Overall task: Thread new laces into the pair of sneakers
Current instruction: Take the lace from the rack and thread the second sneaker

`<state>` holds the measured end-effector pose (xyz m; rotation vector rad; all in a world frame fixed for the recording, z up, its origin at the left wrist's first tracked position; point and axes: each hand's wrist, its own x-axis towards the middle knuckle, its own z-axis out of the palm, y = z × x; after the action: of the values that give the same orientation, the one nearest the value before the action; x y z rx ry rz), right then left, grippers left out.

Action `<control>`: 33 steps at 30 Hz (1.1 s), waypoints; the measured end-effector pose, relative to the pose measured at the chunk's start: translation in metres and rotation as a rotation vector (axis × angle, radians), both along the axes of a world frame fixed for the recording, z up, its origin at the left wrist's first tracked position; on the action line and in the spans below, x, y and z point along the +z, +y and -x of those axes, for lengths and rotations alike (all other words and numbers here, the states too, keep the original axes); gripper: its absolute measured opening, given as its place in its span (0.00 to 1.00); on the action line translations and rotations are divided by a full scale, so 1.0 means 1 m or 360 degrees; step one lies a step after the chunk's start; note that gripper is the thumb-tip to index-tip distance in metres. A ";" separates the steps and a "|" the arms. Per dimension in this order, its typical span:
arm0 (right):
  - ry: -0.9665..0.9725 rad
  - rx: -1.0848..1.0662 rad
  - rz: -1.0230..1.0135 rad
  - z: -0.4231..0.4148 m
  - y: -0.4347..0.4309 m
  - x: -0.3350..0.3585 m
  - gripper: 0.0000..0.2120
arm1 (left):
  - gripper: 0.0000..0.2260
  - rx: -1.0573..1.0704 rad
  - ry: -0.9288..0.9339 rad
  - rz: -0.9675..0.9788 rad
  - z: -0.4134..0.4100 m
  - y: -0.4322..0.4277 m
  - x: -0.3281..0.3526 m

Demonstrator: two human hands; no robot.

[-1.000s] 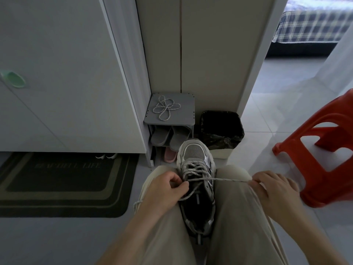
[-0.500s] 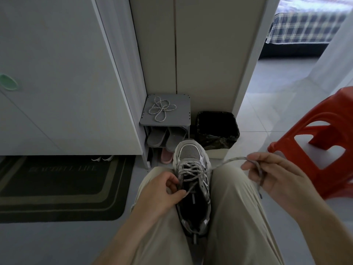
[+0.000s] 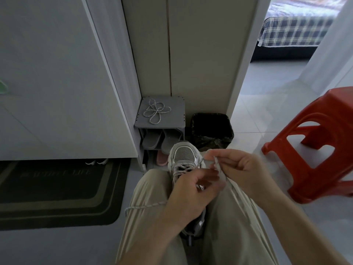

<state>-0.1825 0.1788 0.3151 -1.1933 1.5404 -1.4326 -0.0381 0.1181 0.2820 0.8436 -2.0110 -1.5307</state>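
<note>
A grey and white sneaker (image 3: 183,155) sits wedged between my knees, toe pointing away. A grey speckled lace (image 3: 188,166) crosses its front eyelets. My right hand (image 3: 240,169) pinches one lace end just right of the toe, with the rest trailing down over my right thigh. My left hand (image 3: 191,196) hovers over the shoe's tongue with fingers loosely curled and blurred; the other lace end (image 3: 145,207) runs from under it across my left thigh. A second lace (image 3: 155,110) lies coiled on a small grey shoe rack (image 3: 172,121).
Grey slippers (image 3: 162,139) and a pink one fill the rack's shelves. A black-lined bin (image 3: 212,129) stands right of it, a red plastic stool (image 3: 315,142) farther right. A dark doormat (image 3: 57,190) lies left, under a white cabinet door.
My right hand has come in from the far right toward the shoe's toe, carrying the lace end. My left hand has shifted right and forward over the tongue.
</note>
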 end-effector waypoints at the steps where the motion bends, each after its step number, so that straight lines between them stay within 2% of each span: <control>1: 0.0070 -0.0015 0.0002 0.000 0.000 -0.001 0.18 | 0.09 0.0015 0.0022 -0.0020 0.001 0.000 -0.001; 3: 0.0182 -0.0077 0.0013 0.000 0.000 -0.002 0.19 | 0.04 0.0079 0.0100 -0.0119 0.000 -0.001 -0.001; 4: 0.0250 -0.0112 0.0017 0.001 0.000 -0.002 0.20 | 0.04 0.0098 0.0149 -0.0191 -0.002 -0.001 0.001; 7: 0.0539 -0.0155 -0.0011 0.003 0.002 -0.009 0.20 | 0.14 0.0047 0.0190 -0.0330 -0.007 -0.002 0.006; 10: 0.0705 -0.0194 -0.0047 0.000 0.001 -0.013 0.20 | 0.11 -0.0040 0.0068 -0.0250 -0.012 -0.001 0.005; 13: 0.0742 -0.0268 -0.0021 0.002 0.001 -0.015 0.17 | 0.06 0.0052 0.0015 -0.0261 -0.018 -0.006 -0.001; 19: 0.0692 -0.0212 -0.0074 0.013 0.008 -0.015 0.14 | 0.07 0.0322 -0.0037 -0.0243 -0.039 -0.020 -0.008; 21: 0.0930 -0.0272 -0.0104 0.015 0.008 -0.020 0.08 | 0.07 0.0366 -0.0039 -0.0172 -0.041 -0.021 -0.006; 23: 0.1267 -0.0310 -0.0088 0.011 0.007 -0.025 0.16 | 0.07 0.0308 -0.0113 -0.0065 -0.038 -0.020 -0.004; 24: 0.1332 -0.0270 -0.0052 0.006 0.005 -0.029 0.19 | 0.06 0.0269 -0.0154 -0.0014 -0.035 -0.019 -0.003; 27: 0.1331 -0.0060 0.0038 -0.009 0.000 -0.038 0.16 | 0.03 0.0229 -0.0160 0.0051 -0.026 -0.014 0.000; 30: 0.1108 -0.0032 0.0053 -0.007 -0.001 -0.044 0.12 | 0.04 0.0290 -0.0140 0.0075 -0.022 -0.014 -0.001; 31: 0.1034 -0.0056 0.0036 -0.004 0.000 -0.046 0.12 | 0.03 0.0316 -0.0159 0.0148 -0.022 -0.015 -0.003; 33: 0.1006 -0.0079 -0.0014 0.002 0.003 -0.051 0.12 | 0.03 0.0396 -0.0317 0.0513 -0.026 -0.016 -0.013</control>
<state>-0.1843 0.1819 0.2643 -1.7182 1.9930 -1.1242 -0.0116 0.1023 0.2692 1.0955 -2.1202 -0.9869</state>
